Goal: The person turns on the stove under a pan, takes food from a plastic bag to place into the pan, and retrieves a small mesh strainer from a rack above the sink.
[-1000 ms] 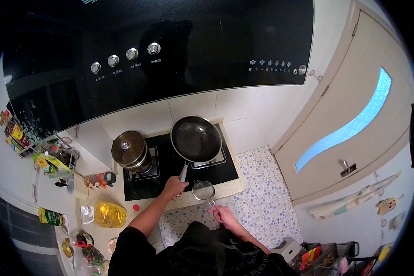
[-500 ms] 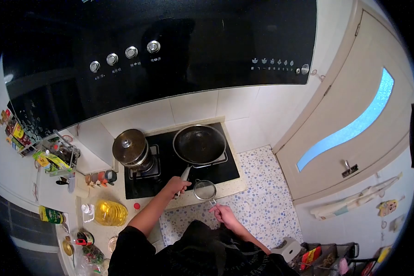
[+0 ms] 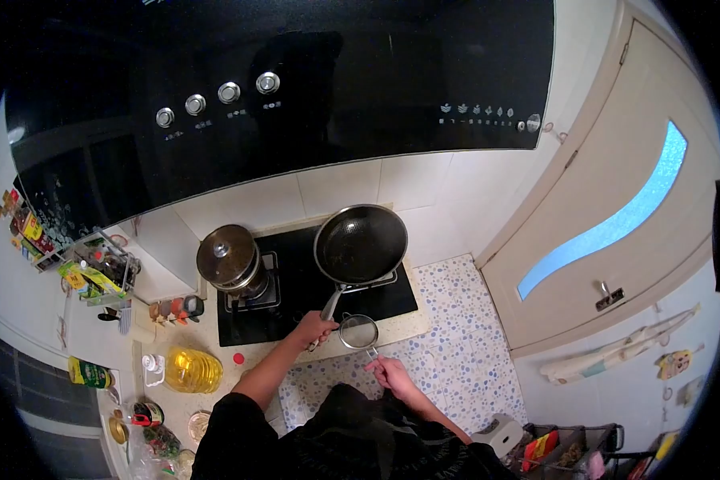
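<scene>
My left hand is wrapped round the handle of a dark frying pan. The pan is over the right part of the black hob, tilted, with a little liquid or residue showing on its inner surface. In my right hand is the thin handle of a small round mesh strainer. The strainer is held in front of the counter's edge, just right of the pan handle and below the pan.
A lidded pot stands on the left burner. On the counter at left are a large oil bottle, a red cap and spice jars. The black range hood hangs above; a door is at right.
My left hand has shifted the pan to the right and slightly up, tilting it. The strainer in my right hand has barely moved.
</scene>
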Action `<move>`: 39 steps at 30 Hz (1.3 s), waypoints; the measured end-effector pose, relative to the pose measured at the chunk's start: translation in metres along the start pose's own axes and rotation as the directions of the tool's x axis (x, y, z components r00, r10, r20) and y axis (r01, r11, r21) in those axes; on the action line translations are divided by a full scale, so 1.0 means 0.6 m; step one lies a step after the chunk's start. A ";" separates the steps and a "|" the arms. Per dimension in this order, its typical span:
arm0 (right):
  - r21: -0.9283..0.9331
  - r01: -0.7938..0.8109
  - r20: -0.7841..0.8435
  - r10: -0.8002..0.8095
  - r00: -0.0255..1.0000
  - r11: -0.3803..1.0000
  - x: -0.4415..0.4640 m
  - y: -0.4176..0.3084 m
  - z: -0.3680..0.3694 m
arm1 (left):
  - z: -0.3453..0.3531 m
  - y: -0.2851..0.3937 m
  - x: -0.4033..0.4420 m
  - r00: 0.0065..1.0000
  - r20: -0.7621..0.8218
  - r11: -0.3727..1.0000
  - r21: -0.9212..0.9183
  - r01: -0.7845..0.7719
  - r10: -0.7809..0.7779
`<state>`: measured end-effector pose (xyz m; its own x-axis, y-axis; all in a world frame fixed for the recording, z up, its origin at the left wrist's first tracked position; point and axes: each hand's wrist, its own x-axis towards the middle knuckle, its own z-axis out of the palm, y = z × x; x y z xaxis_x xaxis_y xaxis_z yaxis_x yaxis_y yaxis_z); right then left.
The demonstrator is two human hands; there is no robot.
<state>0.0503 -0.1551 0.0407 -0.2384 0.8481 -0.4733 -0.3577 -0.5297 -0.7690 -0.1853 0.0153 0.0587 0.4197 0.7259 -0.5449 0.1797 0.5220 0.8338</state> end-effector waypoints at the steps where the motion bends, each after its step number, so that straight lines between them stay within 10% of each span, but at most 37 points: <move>1: -0.011 0.007 -0.009 -0.007 1.000 1.000 -0.001 0.002 -0.001 | 0.002 -0.002 0.004 1.000 -0.015 0.999 0.041 -0.019 0.019; 15: -0.050 0.010 -0.014 -0.010 1.000 0.999 0.001 0.010 -0.003 | 0.019 0.058 -0.021 0.979 -0.199 0.977 0.199 0.079 -0.039; 24: -0.083 0.010 0.007 -0.009 1.000 0.996 0.010 0.014 -0.003 | -0.009 0.035 -0.028 0.985 -0.040 0.982 -0.097 0.163 -0.168; 39: -0.043 -0.027 0.052 0.029 0.998 0.999 0.012 0.013 -0.010 | 0.035 0.048 -0.023 0.951 -0.296 0.948 0.317 0.012 0.087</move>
<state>0.0511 -0.1528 0.0287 -0.2956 0.8305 -0.4722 -0.3117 -0.5511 -0.7740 -0.1672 0.0108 0.0922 0.1520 0.8685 -0.4718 0.4574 0.3613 0.8125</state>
